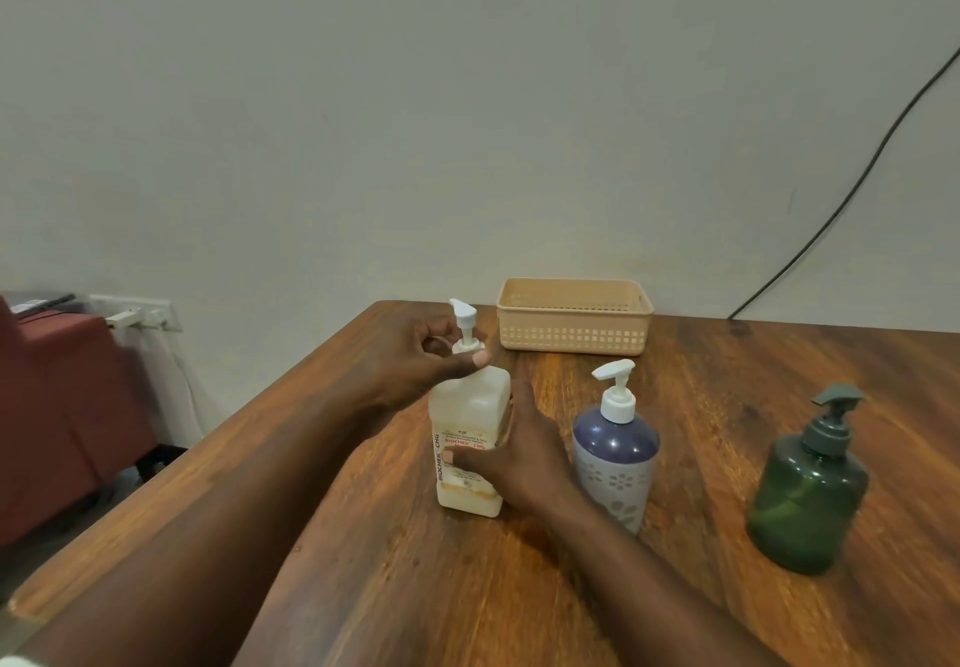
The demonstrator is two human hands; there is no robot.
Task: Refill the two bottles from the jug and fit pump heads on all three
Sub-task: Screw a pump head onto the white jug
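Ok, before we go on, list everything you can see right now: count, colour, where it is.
jug: one, translucent with pale liquid, white pump head on, left of centre on the table
purple bottle: one, purple over grey floral, white pump head on, centre
green bottle: one, dark green, grey pump head on, right
basket: one, peach, back of the table by the wall
table: one, brown wood
cable: one, black, down the wall at right
chair: one, dark red, left of the table
left hand: at the jug's pump collar
right hand: gripping the jug's body
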